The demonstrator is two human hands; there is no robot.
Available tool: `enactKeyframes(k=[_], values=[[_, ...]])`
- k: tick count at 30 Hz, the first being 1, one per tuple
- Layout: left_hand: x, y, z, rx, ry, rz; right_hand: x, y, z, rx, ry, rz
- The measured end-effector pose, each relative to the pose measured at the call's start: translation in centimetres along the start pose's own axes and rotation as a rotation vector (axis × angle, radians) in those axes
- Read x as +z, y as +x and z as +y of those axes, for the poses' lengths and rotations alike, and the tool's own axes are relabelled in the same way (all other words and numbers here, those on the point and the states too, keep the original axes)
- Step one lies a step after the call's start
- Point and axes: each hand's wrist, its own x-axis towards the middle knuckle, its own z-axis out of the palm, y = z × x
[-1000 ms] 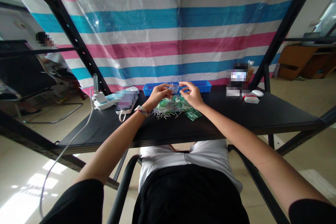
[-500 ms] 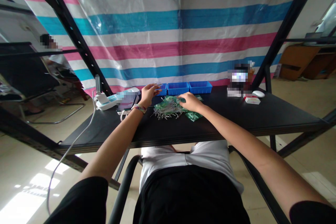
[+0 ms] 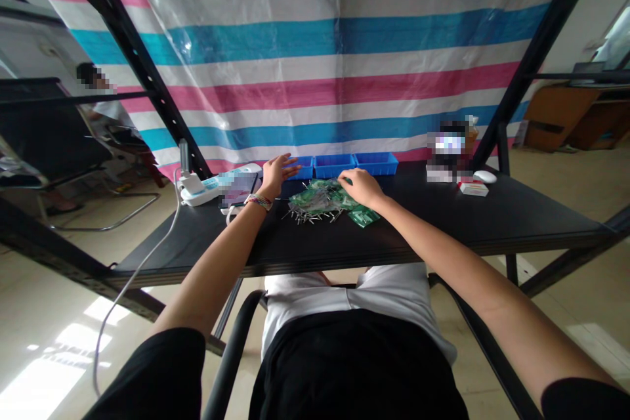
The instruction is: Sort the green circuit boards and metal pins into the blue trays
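Observation:
A pile of small metal screw-like pins and green-and-clear plastic packets (image 3: 319,200) lies on the black table. My left hand (image 3: 276,174) is over the near-left side of the leftmost blue bin (image 3: 304,169), its fingers stretched out and apart with nothing visible in them. At the right edge of the pile is my right hand (image 3: 361,187), its fingers bent and pressed together; whatever lies between them is hidden. One green packet (image 3: 363,216) rests beside the pile, just below my right hand.
Two more blue bins (image 3: 335,164) stand in the row at the back. To the left are a white power strip (image 3: 201,193) and a phone (image 3: 239,189). On the right sit a small red-and-white box (image 3: 473,188) and a white mouse (image 3: 485,176). A person sits far left.
The fingers of my left hand have spread apart at the leftmost bin. My right hand has lifted and shifted slightly to the right on the pile.

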Motion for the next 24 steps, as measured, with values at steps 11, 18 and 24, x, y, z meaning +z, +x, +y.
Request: enactKeyframes(k=[11, 18, 24], values=[[4.6, -4.9, 2.4, 0.255, 0.312, -0.509, 0.4, 1.2, 0.0, 0.231, 0.882, 0.104], [5.6, -5.5, 2.4, 0.272, 0.225, -0.536, 0.2, 0.7, -1.0, 0.365, 1.169, -0.002], [5.3, -5.8, 2.6, 0.171, 0.339, -0.510, -0.1, 0.7, -0.9, 0.314, 1.096, 0.042]])
